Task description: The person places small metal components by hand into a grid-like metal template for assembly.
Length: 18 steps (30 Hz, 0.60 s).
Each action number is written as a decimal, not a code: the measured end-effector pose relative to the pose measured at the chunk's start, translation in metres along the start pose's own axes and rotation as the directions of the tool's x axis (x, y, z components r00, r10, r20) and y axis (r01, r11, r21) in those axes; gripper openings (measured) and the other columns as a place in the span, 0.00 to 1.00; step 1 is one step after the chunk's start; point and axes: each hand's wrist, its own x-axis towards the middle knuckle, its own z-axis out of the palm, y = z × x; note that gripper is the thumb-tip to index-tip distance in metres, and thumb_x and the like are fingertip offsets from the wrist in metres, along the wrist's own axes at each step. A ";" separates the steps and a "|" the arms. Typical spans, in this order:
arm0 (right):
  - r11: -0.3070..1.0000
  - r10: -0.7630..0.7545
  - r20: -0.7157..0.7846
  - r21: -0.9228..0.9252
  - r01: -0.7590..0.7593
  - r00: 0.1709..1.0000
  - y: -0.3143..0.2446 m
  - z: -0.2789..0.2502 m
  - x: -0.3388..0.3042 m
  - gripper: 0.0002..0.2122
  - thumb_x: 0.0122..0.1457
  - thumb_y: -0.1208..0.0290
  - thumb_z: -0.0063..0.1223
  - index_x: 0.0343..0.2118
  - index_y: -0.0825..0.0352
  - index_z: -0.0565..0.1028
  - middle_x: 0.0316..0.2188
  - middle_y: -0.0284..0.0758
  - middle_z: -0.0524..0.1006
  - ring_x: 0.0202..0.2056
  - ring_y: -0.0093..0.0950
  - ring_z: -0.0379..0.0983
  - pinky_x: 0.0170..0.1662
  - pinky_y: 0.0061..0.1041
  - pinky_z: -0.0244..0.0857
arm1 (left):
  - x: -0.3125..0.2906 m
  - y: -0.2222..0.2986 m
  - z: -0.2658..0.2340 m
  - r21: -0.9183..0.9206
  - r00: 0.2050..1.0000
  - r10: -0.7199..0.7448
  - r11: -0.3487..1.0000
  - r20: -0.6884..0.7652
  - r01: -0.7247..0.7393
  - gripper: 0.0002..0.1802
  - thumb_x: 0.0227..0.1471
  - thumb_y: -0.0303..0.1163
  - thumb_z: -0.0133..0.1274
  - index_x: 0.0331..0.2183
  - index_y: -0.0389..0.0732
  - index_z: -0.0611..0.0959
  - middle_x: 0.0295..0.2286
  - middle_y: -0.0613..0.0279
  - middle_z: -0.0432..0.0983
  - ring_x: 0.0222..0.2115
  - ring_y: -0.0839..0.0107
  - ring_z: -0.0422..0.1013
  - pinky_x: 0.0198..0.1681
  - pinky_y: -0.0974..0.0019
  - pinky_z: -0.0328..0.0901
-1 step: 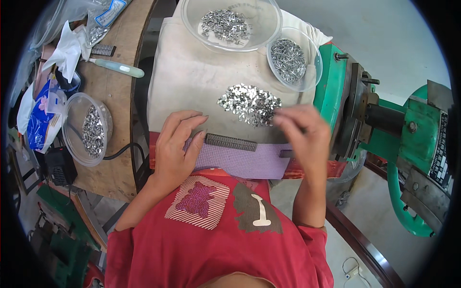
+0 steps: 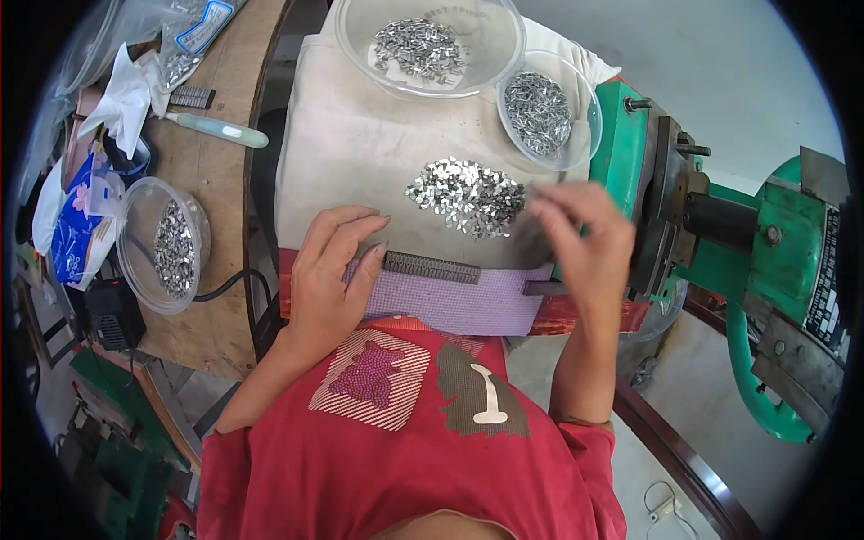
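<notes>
A heap of small shiny metal pieces point(image 2: 468, 198) lies on the pale cloth in front of me. Just right of it, my right hand point(image 2: 589, 247) hovers with thumb and fingertips drawn together; anything between them is too small to make out. My left hand point(image 2: 333, 270) rests at the edge of a purple textured mat point(image 2: 432, 301), fingers apart and slightly bent. Its thumb tip lies by the left end of a dark slotted bar point(image 2: 432, 267), which sits along the mat's far edge. A short dark strip point(image 2: 544, 288) lies on the mat's right side, below my right hand.
Beyond the heap stand a large clear tub point(image 2: 432, 85) and a smaller clear bowl point(image 2: 540, 117), both holding small metal parts. A green machine point(image 2: 774, 234) rises at the right. On the wooden table at left are another clear tub point(image 2: 202, 229) and a pale-handled tool point(image 2: 220, 128).
My right hand has moved a little to the right, away from the heap's edge, uncovering more of the dark strip. The left hand stays put.
</notes>
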 end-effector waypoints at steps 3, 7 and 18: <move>0.980 -0.107 -0.096 -0.178 0.089 0.990 0.010 -0.004 0.042 0.11 0.52 0.74 0.66 0.40 0.67 0.84 0.32 0.36 0.82 0.30 0.25 0.76 0.36 0.22 0.69 | 0.009 0.005 0.001 -0.030 1.000 0.001 1.000 -0.001 -0.001 0.16 0.51 0.18 0.57 0.44 0.33 0.81 0.42 0.49 0.75 0.42 0.54 0.74 0.45 0.62 0.69; 0.951 -0.166 0.006 -0.264 0.161 0.986 0.019 0.011 0.082 0.12 0.51 0.72 0.66 0.40 0.65 0.83 0.34 0.40 0.82 0.34 0.35 0.78 0.40 0.32 0.71 | 0.019 0.010 0.001 -0.047 1.000 -0.005 0.999 -0.015 0.004 0.16 0.52 0.18 0.57 0.45 0.34 0.80 0.42 0.50 0.76 0.41 0.57 0.75 0.45 0.64 0.69; 0.792 -0.197 0.275 -0.521 0.318 0.941 0.017 0.030 0.111 0.08 0.49 0.72 0.57 0.31 0.68 0.83 0.25 0.45 0.80 0.30 0.44 0.79 0.36 0.38 0.72 | 0.038 0.019 0.011 -0.215 1.000 -0.010 0.977 0.003 0.010 0.14 0.55 0.17 0.55 0.45 0.32 0.81 0.40 0.52 0.79 0.39 0.64 0.78 0.44 0.66 0.71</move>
